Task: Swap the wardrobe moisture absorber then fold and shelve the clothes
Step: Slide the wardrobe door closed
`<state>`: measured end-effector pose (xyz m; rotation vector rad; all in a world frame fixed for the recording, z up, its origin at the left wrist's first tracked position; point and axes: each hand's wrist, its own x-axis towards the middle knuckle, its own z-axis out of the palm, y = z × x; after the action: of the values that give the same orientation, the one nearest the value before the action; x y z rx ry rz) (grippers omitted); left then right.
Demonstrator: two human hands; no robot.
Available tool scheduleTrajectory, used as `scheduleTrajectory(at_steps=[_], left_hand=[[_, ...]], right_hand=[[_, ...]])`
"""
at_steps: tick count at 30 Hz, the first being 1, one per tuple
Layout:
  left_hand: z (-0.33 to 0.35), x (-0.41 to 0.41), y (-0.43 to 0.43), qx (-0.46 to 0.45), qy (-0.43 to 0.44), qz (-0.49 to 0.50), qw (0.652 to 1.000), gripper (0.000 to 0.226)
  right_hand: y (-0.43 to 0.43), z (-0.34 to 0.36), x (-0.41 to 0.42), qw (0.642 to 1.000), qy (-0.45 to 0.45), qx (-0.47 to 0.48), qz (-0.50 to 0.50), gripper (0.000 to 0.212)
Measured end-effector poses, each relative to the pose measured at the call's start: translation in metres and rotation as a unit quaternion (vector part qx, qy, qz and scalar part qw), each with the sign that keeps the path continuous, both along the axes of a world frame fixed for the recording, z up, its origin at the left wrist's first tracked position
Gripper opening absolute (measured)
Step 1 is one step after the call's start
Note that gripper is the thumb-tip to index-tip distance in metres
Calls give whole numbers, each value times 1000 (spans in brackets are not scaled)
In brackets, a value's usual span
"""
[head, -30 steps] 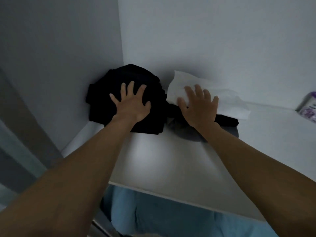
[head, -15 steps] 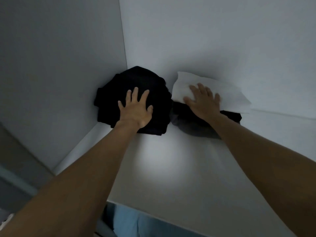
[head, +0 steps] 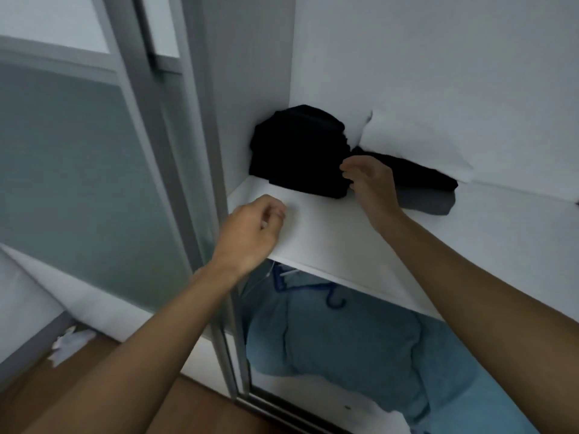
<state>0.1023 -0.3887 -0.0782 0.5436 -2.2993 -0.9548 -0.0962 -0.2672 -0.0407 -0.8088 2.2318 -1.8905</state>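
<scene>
we are lifting left hand (head: 253,228) and right hand (head: 371,183) off the black pile (head: 297,148), fingers (head: 275,211) loosely curled, empty: shelving looks done.

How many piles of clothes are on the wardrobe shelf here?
2. A black pile sits in the back left corner of the shelf; right of it lies a second pile, white cloth over dark ones. More may lie out of frame.
</scene>
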Motion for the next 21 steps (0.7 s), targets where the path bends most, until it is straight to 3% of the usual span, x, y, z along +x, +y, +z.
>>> scheduleTrajectory(at_steps=[5, 9, 16, 21], left_hand=[[-29, 56, -10, 55, 18, 152, 987, 7], [-44, 64, -14, 80, -61, 148, 984, 48], [-31, 64, -27, 17, -100, 151, 983, 13], [-21, 61, -12, -13, -145, 133, 980, 16]], right_hand=[[-54, 34, 95, 985, -30, -3, 170, 23], [-92, 36, 147, 966, -48, -2, 255, 31], [-96, 23, 160, 975, -41, -13, 219, 27], [-70, 24, 154, 975, -42, -2, 217, 17]])
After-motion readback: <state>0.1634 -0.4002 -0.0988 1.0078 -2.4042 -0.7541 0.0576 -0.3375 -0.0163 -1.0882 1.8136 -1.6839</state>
